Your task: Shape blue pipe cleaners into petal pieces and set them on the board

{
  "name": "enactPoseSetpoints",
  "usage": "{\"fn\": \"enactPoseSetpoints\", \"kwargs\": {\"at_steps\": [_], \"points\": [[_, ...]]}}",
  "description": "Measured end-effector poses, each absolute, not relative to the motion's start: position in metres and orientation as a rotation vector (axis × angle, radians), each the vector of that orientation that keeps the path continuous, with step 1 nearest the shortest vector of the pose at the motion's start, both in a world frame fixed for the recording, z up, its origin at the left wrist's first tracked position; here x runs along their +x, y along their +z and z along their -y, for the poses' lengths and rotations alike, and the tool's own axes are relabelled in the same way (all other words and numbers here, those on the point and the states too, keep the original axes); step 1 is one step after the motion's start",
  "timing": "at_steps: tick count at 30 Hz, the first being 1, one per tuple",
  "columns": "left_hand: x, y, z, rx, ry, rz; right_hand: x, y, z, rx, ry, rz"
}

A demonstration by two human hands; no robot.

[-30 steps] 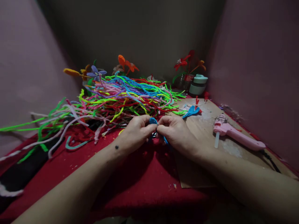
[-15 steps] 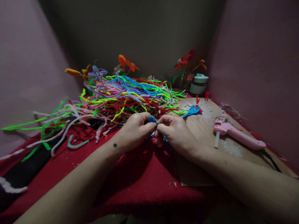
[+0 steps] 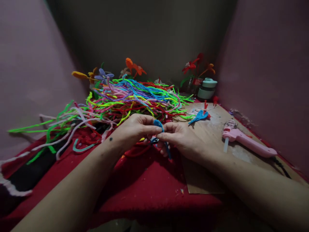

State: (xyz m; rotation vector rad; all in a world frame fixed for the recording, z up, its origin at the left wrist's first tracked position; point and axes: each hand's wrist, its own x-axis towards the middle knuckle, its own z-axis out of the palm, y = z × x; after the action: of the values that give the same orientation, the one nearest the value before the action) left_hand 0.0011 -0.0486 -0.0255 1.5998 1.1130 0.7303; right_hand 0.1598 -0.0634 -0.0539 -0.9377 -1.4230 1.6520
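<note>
Between my two hands is a blue pipe cleaner, bent into a rounded loop at its top, with a tail hanging below my fingers. My left hand pinches the loop from the left between thumb and fingers. From the right, my right hand pinches the same piece just under the loop, its fingers curled. Part of the blue piece is hidden behind my fingertips. Another blue pipe-cleaner shape, like folded petals, lies on the brown board beyond my right hand.
A large heap of multicoloured pipe cleaners covers the back of the red cloth. On the brown board at right rests a pink glue gun. Pipe-cleaner flowers and a pale green lidded jar stand along the back.
The blue loop now stands more upright and narrower between my fingers, and its tail shows below my right hand. The view has shifted slightly, moving the surroundings a little to the right.
</note>
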Motion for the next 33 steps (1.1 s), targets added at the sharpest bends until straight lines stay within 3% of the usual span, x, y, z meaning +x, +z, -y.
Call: {"fn": "enactPoseSetpoints", "kwargs": {"at_steps": [10,22,33], "points": [[0.005,-0.026,0.051,1.584,0.838,-1.166,0.163,-0.059,0.061,-0.918,1.736,1.425],[0.009,-0.019,0.054,2.076,0.742,-1.333,0.16,-0.058,0.064,-1.012,1.661,1.428],[0.003,-0.018,0.054,1.627,0.66,-1.16,0.165,-0.059,0.064,-1.006,0.915,1.913]]}}
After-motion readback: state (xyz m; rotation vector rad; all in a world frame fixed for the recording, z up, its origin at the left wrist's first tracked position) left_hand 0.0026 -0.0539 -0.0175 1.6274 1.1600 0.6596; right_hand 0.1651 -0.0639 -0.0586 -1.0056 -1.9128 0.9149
